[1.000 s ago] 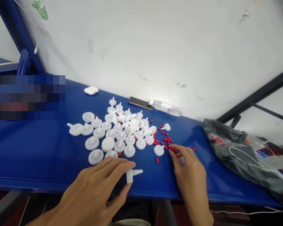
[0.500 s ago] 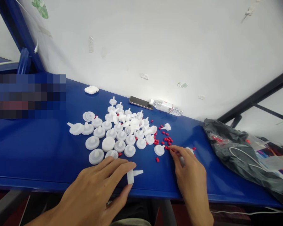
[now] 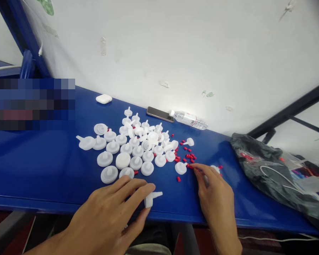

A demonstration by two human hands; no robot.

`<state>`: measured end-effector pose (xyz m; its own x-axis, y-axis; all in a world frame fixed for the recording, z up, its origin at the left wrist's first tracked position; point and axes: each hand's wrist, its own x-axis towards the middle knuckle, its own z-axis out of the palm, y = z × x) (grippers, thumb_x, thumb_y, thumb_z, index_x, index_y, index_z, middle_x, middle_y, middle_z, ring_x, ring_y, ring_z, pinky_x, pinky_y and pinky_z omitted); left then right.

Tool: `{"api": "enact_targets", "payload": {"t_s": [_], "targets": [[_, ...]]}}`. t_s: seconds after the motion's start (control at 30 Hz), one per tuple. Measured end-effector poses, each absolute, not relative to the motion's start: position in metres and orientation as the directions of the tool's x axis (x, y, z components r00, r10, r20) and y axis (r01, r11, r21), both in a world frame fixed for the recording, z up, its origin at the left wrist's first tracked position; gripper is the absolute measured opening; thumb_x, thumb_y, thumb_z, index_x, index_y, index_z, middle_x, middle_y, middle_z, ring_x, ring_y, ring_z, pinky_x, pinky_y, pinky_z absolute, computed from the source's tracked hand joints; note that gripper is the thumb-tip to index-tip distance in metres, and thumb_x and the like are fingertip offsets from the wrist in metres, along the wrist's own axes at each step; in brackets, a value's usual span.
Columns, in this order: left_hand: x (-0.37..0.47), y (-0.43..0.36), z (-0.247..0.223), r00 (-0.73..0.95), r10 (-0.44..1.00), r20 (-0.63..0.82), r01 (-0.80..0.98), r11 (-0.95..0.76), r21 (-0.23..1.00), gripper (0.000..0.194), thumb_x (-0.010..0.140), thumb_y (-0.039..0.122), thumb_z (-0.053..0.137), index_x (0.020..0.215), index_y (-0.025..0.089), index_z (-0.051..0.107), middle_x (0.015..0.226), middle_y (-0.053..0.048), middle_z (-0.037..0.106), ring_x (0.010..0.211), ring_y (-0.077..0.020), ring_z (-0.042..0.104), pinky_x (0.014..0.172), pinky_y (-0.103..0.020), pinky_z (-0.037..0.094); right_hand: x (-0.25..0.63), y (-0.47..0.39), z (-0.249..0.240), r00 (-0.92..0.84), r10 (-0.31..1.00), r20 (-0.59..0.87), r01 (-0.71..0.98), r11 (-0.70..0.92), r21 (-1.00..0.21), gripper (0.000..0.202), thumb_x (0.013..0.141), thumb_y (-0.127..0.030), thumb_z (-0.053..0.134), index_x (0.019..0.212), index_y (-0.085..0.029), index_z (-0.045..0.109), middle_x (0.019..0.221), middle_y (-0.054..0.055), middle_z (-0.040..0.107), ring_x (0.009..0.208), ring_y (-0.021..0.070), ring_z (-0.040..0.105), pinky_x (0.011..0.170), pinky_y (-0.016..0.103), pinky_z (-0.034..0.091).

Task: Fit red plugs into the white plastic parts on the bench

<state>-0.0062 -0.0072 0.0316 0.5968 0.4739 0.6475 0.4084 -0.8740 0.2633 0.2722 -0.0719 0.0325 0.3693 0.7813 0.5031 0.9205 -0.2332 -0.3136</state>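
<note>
white nozzle caps (image 3: 134, 141), the landmark for all places given below, lie in a loose cluster, most resting flat with the spout upward, some tipped on their sides. behind the cluster rises a pale wall (image 3: 159, 42); beneath it extends a blue table (image 3: 77, 184). well to the right of the cluster, a crumpled dark plastic bag (image 3: 271, 193) lies on the table. left hand (image 3: 114, 212), in front of the cluster: thumb and index finger grasp a single nozzle cap (image 3: 149, 200), its spout pointing away from the palm. right hand (image 3: 215, 194), to the right and front of the cluster: thumb and index finger are drawn together at the small red tips (image 3: 188, 156); whether they grip one cannot be told. behind and right of the cluster, a clear water bottle (image 3: 190, 119) lies on its side. directly behind the cluster, a dark-screened phone (image 3: 160, 114) lies flat, just beside the bottle's neck. behind and left of the cluster sits a white earbud case (image 3: 104, 99). the red tips, smallest of all, are scattered mainly along the cluster's right side.
</note>
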Motion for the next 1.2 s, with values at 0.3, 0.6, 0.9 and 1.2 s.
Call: {"api": "enact_targets", "payload": {"t_s": [0.3, 0.6, 0.9, 1.2], "targets": [[-0.0058, -0.0071, 0.0315, 0.584, 0.449, 0.677, 0.403, -0.884, 0.238, 0.03, 0.12, 0.031, 0.042, 0.132, 0.026, 0.069, 0.116, 0.005, 0.083, 0.107, -0.0212, 0.078, 0.082, -0.036, 0.056, 0.2737, -0.0719, 0.0319, 0.327, 0.776, 0.54, 0.938, -0.197, -0.284, 0.033, 0.111, -0.035, 0.049, 0.112, -0.025, 0.081, 0.113, 0.005, 0.084, 0.098, 0.0264, 0.078, 0.085, 0.037, 0.053], [-0.0053, -0.0092, 0.029, 0.581, 0.426, 0.694, 0.411, -0.889, 0.202, 0.03, 0.12, 0.028, 0.043, 0.131, 0.023, 0.069, 0.117, 0.003, 0.084, 0.106, -0.0216, 0.078, 0.086, -0.037, 0.054, 0.2711, -0.0733, 0.0341, 0.321, 0.767, 0.555, 0.939, -0.179, -0.295, 0.03, 0.11, -0.037, 0.052, 0.107, -0.025, 0.08, 0.107, 0.005, 0.082, 0.091, 0.0251, 0.076, 0.082, 0.037, 0.05], [-0.005, -0.0082, 0.0294, 0.606, 0.379, 0.699, 0.408, -0.903, 0.136, 0.031, 0.12, 0.026, 0.042, 0.131, 0.019, 0.069, 0.114, 0.0, 0.082, 0.107, -0.0228, 0.077, 0.091, -0.038, 0.053, 0.2703, -0.0735, 0.0357, 0.328, 0.78, 0.534, 0.935, -0.187, -0.302, 0.029, 0.107, -0.035, 0.053, 0.104, -0.026, 0.08, 0.106, 0.003, 0.081, 0.092, 0.0245, 0.075, 0.083, 0.036, 0.05], [-0.0044, -0.0088, 0.0287, 0.615, 0.362, 0.7, 0.406, -0.907, 0.112, 0.028, 0.118, 0.024, 0.045, 0.131, 0.017, 0.069, 0.111, -0.001, 0.081, 0.102, -0.024, 0.075, 0.084, -0.039, 0.053, 0.2696, -0.0746, 0.0369, 0.339, 0.789, 0.513, 0.929, -0.195, -0.314, 0.03, 0.106, -0.041, 0.054, 0.105, -0.028, 0.081, 0.105, 0.003, 0.082, 0.093, 0.025, 0.076, 0.082, 0.036, 0.051]]}}
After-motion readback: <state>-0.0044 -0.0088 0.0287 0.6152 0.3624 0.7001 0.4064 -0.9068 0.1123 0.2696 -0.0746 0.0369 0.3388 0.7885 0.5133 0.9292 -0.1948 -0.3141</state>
